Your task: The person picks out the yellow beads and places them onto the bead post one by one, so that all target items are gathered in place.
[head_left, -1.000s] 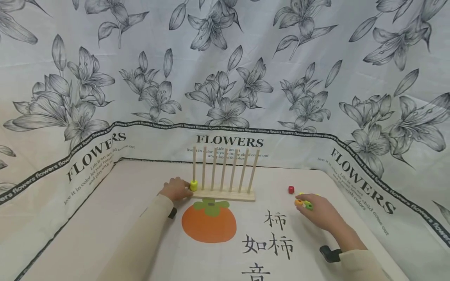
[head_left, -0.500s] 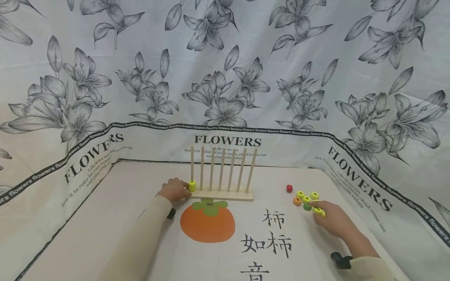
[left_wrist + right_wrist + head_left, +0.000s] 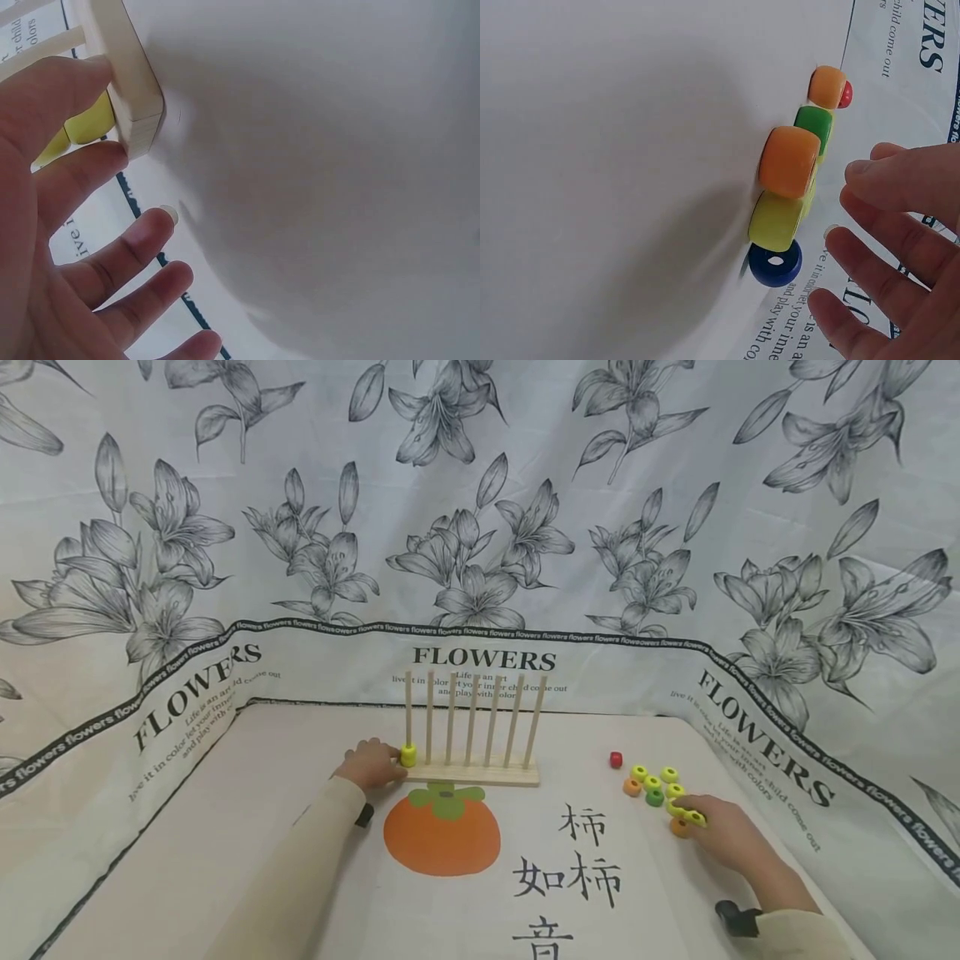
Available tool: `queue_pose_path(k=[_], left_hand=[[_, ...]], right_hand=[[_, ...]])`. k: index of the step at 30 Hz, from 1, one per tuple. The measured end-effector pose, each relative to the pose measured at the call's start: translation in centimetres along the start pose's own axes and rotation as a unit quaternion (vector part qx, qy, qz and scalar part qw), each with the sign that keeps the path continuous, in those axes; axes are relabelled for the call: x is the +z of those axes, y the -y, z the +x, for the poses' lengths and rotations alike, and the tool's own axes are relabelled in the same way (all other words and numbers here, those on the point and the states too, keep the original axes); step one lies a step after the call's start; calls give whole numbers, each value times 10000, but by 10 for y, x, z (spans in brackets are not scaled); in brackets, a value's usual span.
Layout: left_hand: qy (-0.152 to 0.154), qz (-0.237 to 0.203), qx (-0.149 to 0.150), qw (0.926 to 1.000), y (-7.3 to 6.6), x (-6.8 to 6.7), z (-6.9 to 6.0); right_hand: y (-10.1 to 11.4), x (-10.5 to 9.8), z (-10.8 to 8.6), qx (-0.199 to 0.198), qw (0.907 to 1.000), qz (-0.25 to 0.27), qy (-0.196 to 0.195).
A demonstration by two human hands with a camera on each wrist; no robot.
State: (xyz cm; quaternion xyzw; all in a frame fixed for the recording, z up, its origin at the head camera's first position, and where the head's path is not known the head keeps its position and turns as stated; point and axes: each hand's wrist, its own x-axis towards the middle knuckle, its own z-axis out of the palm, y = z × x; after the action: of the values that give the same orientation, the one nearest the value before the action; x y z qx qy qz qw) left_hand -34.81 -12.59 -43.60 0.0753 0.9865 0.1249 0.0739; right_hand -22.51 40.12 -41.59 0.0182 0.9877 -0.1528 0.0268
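My left hand (image 3: 370, 763) grips the left end of the wooden rack's base (image 3: 480, 775); in the left wrist view its thumb and index finger pinch the base (image 3: 135, 97), other fingers spread. Two yellow beads (image 3: 408, 755) sit stacked on the leftmost peg. My right hand (image 3: 723, 837) hovers at the loose beads, fingers apart, holding nothing in the right wrist view. Beside it there are an orange bead (image 3: 788, 161), a yellow bead (image 3: 774, 221), a blue bead (image 3: 775, 274) and a green bead (image 3: 814, 127). The head view does not show the blue bead.
A red bead (image 3: 616, 760) lies apart, left of several yellow beads (image 3: 652, 783) and another orange bead (image 3: 632, 787). The other pegs (image 3: 491, 722) stand bare. Printed cloth (image 3: 480, 552) hangs behind the table, whose cover (image 3: 442, 910) bears a persimmon picture and characters.
My right hand has moved right and toward me from the front of the bead group, uncovering several yellow beads, then an orange one. My left hand keeps its grip on the rack.
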Motion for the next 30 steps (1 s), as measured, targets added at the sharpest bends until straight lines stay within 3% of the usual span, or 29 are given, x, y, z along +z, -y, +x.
queue_pose_path(k=[9,21,30], left_hand=[[1,30,29,10000,1,-1,3],[40,21,29,10000,-3,-3,-2],[6,105,38,9999,-3,-3,-2]], right_hand=[[-9,-2,5,29,9999,-151,44],[-16,3,15,411,9974,-580,129],[-18,3,15,338,9970,-695,49]])
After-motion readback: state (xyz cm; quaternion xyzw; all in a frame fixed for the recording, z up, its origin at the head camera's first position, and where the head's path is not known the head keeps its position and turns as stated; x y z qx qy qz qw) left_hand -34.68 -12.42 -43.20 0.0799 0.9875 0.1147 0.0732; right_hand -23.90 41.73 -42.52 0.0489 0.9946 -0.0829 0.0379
